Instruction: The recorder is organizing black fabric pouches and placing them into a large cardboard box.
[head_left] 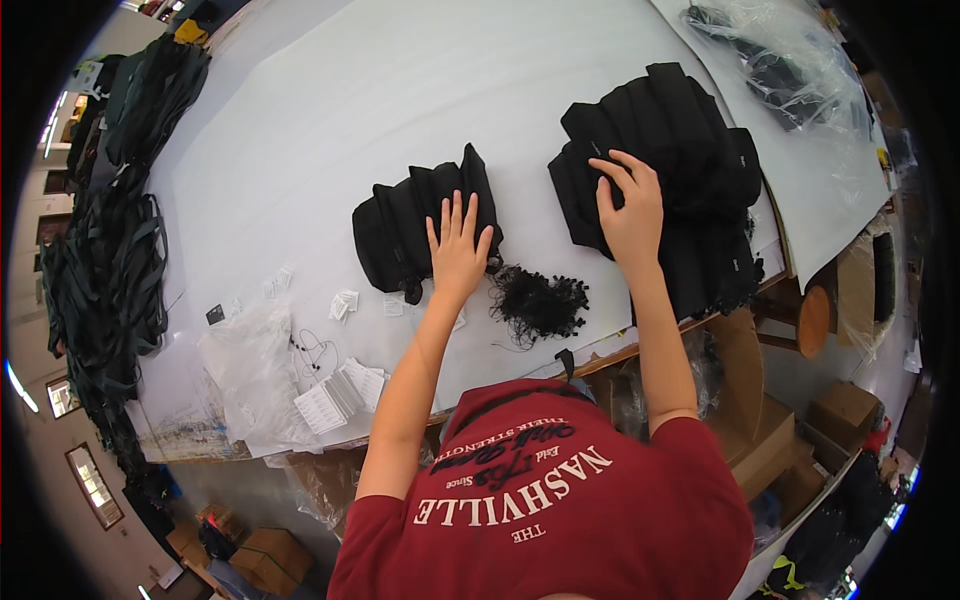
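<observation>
Head view: your left hand (458, 245) lies flat, fingers spread, on the smaller stack of black folded pieces (420, 232), your right hand (630, 215) curls onto the larger stack (665, 180), and white tags (340, 395) and black loop fasteners (540, 303) lie unattached, so most tagging looks undone.

On the white surface (330, 110), the left hand (458, 250) lies flat, fingers spread, on a small stack of folded black fabric pieces (405, 225). The right hand (630, 210) presses on a larger stack of folded black fabric pieces (680, 140) near the surface's right edge. A tangle of black strings (538, 302) lies between them by the near edge.
</observation>
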